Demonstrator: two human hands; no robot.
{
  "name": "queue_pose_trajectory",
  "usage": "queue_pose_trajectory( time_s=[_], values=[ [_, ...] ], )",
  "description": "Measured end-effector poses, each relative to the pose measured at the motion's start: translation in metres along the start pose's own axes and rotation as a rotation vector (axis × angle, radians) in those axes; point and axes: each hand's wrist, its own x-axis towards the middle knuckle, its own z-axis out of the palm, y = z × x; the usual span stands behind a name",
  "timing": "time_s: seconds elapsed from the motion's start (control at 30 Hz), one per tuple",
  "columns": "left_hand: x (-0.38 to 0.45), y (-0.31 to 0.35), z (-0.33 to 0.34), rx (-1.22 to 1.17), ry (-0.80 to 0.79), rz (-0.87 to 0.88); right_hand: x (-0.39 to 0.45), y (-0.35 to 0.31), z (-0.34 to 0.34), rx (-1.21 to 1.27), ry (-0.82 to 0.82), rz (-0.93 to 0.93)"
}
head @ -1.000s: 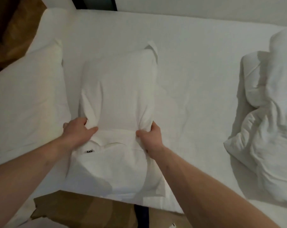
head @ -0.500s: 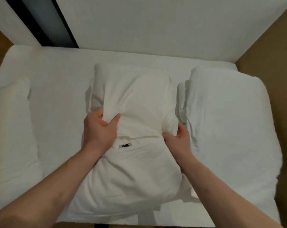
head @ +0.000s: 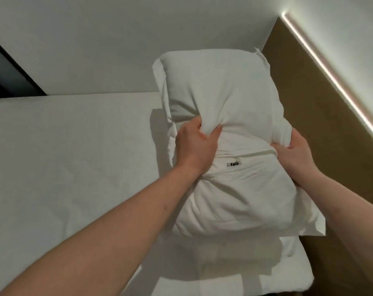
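A white pillow (head: 219,92) in a white case with a small dark label fills the middle right of the view, held up above the bed. My left hand (head: 195,146) grips a bunch of the case fabric at the pillow's middle. At the pillow's right edge my right hand (head: 294,152) grips the fabric too. Beneath the held pillow lies another white pillow (head: 234,263), mostly hidden by it.
The bed's white sheet (head: 74,167) spreads out to the left. A white wall (head: 117,39) stands behind the bed and a wooden panel (head: 322,129) with a lit strip (head: 330,75) runs along the right. A dark frame (head: 8,77) is at the far left.
Both hands have carried the pillow to the right and lifted it over the pillow by the wooden panel. The view has swung right and upward. The grips have stayed the same.
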Motion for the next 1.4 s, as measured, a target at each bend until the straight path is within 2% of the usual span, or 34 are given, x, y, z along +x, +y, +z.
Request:
queue_pose_trajectory(
  time_s=[0.07, 0.13, 0.17, 0.27, 0.37, 0.53, 0.67, 0.8, 0.97, 1.13, 1.4],
  values=[
    [-0.006, -0.015, 0.034, 0.156, -0.195, 0.015, 0.021, 0.042, -0.010, -0.217, -0.021, 0.105],
    [-0.013, -0.042, 0.058, 0.349, -0.484, 0.020, 0.027, 0.081, -0.010, -0.387, -0.122, 0.320],
    [-0.017, -0.058, 0.064, 0.463, -0.632, 0.009, 0.025, 0.096, -0.007, -0.447, -0.186, 0.367],
    [-0.027, -0.101, 0.066, 0.647, -0.924, -0.076, 0.008, 0.121, 0.017, -0.512, -0.400, 0.246],
    [-0.042, -0.124, 0.055, 0.634, -1.019, -0.170, -0.008, 0.122, 0.042, -0.514, -0.487, 0.246],
    [-0.065, -0.121, 0.035, 0.520, -0.949, -0.307, -0.020, 0.127, 0.070, -0.527, -0.415, 0.204],
    [-0.084, -0.126, 0.017, 0.516, -1.106, -0.384, -0.032, 0.111, 0.099, -0.542, -0.365, 0.196],
    [-0.093, -0.142, -0.022, 0.526, -0.952, -0.306, -0.065, 0.082, 0.130, -0.607, -0.392, 0.156],
    [-0.092, -0.204, -0.122, 0.571, -0.734, -0.351, -0.127, 0.029, 0.196, -0.544, -0.639, 0.125],
    [-0.106, -0.286, -0.279, 0.701, -0.529, -0.480, -0.200, -0.034, 0.305, -0.524, -0.869, 0.004],
    [-0.161, -0.414, -0.552, 0.879, -0.142, -0.737, -0.313, -0.131, 0.496, -0.463, -1.019, -0.059]
  ],
)
